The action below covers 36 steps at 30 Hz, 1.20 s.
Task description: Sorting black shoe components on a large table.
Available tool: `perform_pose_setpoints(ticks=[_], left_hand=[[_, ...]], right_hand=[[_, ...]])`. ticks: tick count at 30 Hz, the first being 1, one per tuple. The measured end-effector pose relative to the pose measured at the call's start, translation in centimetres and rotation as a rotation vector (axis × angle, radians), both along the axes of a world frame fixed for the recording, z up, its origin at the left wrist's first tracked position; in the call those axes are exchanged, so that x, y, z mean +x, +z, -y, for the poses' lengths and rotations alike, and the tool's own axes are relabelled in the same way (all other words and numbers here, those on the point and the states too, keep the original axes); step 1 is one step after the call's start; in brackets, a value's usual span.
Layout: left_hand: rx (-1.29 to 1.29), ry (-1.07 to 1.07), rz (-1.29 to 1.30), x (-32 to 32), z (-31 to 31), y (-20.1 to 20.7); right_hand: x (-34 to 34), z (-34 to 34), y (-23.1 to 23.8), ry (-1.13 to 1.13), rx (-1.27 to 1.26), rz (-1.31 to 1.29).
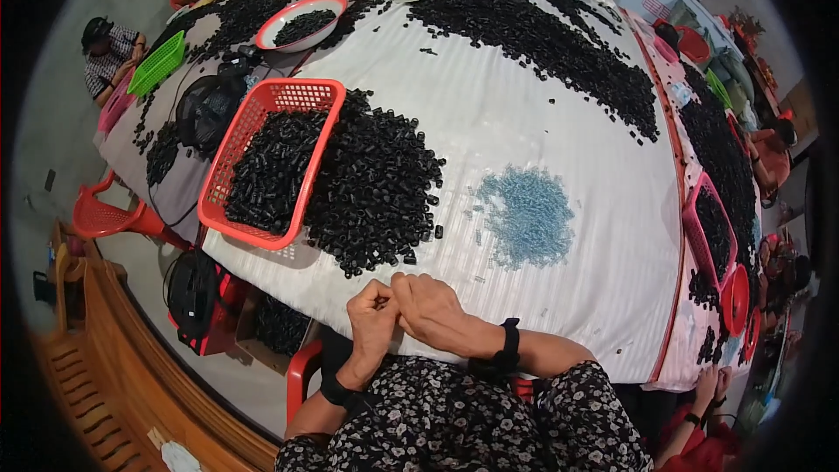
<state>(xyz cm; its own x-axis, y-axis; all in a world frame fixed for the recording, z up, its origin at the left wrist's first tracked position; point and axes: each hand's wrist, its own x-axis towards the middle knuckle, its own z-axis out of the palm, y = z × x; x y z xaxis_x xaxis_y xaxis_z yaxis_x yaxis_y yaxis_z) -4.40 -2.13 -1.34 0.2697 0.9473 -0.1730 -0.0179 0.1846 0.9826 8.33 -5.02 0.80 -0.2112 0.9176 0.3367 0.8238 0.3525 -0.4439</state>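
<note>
My left hand [371, 319] and my right hand [430, 308] meet at the near edge of the white table [542, 105], fingertips pinched together on something too small to make out. Just beyond them lies a big heap of small black plastic parts [376, 183]. To the right of the heap sits a pile of small pale blue clear pieces [526, 212]. A red mesh basket [301, 93] filled with black parts stands left of the heap.
More black parts [533, 26] spread across the far table. A white bowl with a red rim [301, 22] holds some. A pink basket [712, 227] and a red dish [734, 297] sit right. A black fan [205, 109], a red stool [105, 214], other people around.
</note>
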Motion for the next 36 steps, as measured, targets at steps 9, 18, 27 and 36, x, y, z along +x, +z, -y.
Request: perform_pose_setpoints(ticks=[9,18,27,36], left_hand=[[0.018,0.018,0.017,0.2,0.1,-0.7],[-0.106,0.044,0.162,-1.2,-1.5,1.6],[0.233,0.203,-0.150,-4.1,-5.2,4.8],[0.666,0.343,-0.520,-9.9,-13.9,6.2]], right_hand=[[0.4,-0.2,-0.7,0.050,0.028,0.000],[6.8,-2.4,-0.1,-0.168,-0.044,-0.127],[9.8,-4.9,-1.5,-0.326,0.001,0.325],[9.4,-3.7,-0.5,-0.370,0.027,0.058]])
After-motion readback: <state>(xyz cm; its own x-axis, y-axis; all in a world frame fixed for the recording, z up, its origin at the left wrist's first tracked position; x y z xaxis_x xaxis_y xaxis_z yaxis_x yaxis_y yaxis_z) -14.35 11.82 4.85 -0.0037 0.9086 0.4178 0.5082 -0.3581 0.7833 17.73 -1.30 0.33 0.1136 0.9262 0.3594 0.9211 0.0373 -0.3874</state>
